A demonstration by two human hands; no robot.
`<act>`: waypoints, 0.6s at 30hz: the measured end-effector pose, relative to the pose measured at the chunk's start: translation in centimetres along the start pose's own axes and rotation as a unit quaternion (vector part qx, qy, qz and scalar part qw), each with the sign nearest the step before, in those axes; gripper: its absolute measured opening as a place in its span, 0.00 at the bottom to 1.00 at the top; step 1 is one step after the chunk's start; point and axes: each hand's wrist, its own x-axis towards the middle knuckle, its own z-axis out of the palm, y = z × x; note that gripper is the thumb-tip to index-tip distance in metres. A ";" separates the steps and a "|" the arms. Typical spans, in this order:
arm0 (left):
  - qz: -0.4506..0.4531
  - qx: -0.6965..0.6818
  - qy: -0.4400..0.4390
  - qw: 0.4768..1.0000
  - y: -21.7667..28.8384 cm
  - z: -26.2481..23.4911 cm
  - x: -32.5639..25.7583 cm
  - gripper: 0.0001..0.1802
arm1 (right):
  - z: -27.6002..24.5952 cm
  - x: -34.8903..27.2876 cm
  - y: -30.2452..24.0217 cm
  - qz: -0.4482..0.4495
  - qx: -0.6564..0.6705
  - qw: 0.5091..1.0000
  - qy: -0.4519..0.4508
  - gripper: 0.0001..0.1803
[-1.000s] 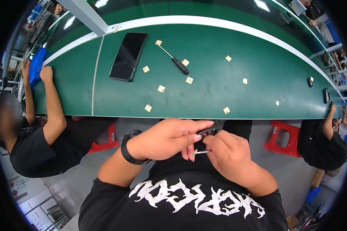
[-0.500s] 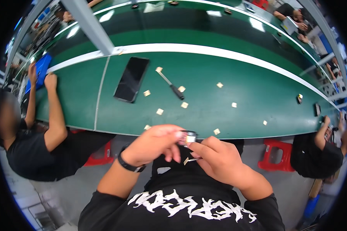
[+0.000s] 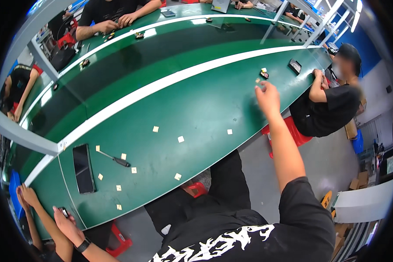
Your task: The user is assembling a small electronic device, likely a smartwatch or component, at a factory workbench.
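My right hand (image 3: 268, 97) is stretched far out to the right over the green table (image 3: 196, 109). It hovers just short of a small dark part (image 3: 264, 74) and a tan square piece (image 3: 257, 81); its fingers curl downward and I cannot tell if they hold anything. My left hand (image 3: 67, 225), with a black watch (image 3: 82, 245) on the wrist, is low at the table's near left edge. It pinches a small dark part (image 3: 63, 212).
A black phone (image 3: 84, 168) and a black-handled screwdriver (image 3: 113, 159) lie at the left among several tan squares (image 3: 180, 139). Another person's hands (image 3: 25, 195) rest at the far left. A seated person (image 3: 332, 105) and a red stool (image 3: 292, 131) are right.
My hands have parted from in front of my chest. The right arm has reached out to the far right, the left has dropped to the table's near left edge, and my view has swung right.
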 end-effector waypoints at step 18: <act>0.085 0.374 0.048 0.922 -3.1 -2.0 8.5 0.29 | 3.4 12.4 4.8 0.154 -0.018 0.984 -0.083 0.28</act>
